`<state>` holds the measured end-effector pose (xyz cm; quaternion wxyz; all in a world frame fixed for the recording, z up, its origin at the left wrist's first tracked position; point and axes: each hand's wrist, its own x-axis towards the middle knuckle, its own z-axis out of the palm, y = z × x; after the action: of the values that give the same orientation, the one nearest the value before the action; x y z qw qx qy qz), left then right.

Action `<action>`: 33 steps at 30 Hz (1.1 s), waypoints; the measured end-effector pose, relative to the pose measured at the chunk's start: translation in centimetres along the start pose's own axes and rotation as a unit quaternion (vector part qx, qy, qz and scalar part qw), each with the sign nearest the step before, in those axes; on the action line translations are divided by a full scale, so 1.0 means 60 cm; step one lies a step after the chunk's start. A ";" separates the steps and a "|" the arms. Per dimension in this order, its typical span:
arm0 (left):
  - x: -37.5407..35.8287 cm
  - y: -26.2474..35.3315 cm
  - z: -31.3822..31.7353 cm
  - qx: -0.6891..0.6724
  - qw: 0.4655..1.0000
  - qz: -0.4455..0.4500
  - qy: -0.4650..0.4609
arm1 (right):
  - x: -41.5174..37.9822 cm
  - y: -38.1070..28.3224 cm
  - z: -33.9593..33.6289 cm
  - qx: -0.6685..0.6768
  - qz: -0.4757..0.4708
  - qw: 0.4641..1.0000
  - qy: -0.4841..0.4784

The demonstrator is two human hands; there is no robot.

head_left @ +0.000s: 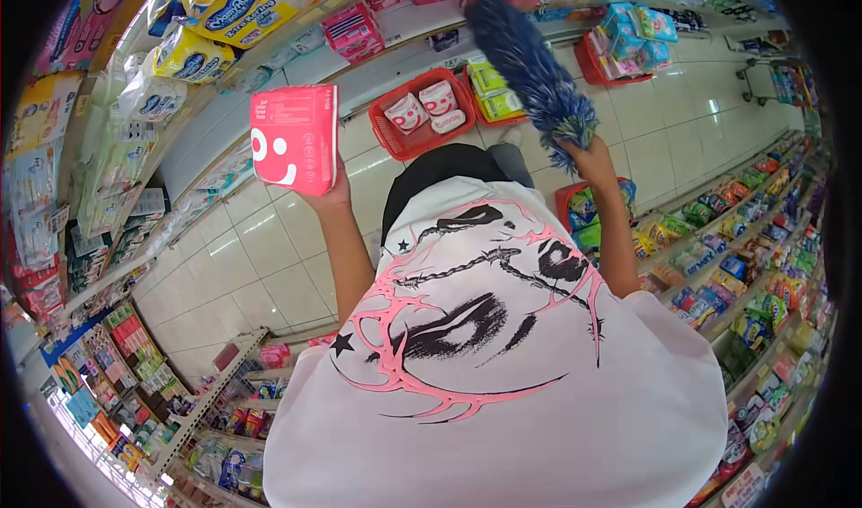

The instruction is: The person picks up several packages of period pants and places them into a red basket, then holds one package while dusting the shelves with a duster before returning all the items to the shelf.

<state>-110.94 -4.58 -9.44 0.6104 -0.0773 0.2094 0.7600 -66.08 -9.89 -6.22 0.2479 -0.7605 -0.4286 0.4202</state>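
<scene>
My left hand is wrapped around the lower right side of a pink pack with a white smiling-face print. It holds the pack upright beside the shelf, and most of the fingers are hidden behind it. In my right hand is the handle end of a fluffy blue duster. The duster's head points up and to the left, toward the shelf with pink packs. On the floor between my hands stands a red basket with a few white and pink packs in it.
More baskets stand along the shelf foot, one with yellow-green packs, another with blue and pink packs. One more basket is by my right arm. Stocked shelves run along both sides of the tiled aisle. A trolley stands farther off.
</scene>
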 end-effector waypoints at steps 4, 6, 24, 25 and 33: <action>-0.009 0.024 -0.020 0.047 0.998 0.008 0.049 | -0.005 0.091 0.023 0.054 0.118 0.991 0.028; -0.014 0.033 -0.044 0.079 0.996 -0.009 0.032 | 0.016 0.180 0.043 0.033 0.148 0.988 0.015; -0.067 -0.135 0.066 0.288 0.957 0.018 0.016 | 0.245 0.546 0.121 0.445 0.478 0.754 -0.065; -0.069 -0.137 0.058 0.315 0.949 0.029 0.006 | 0.261 0.563 0.123 0.450 0.467 0.758 -0.074; -0.110 -0.223 0.094 0.782 0.596 0.180 -0.028 | 0.353 0.419 0.092 0.429 0.435 0.792 -0.025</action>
<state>-95.67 -5.93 -4.88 0.2934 0.4898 0.7162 0.4013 -53.72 -4.38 -36.68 0.3287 -0.6714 0.1652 0.6433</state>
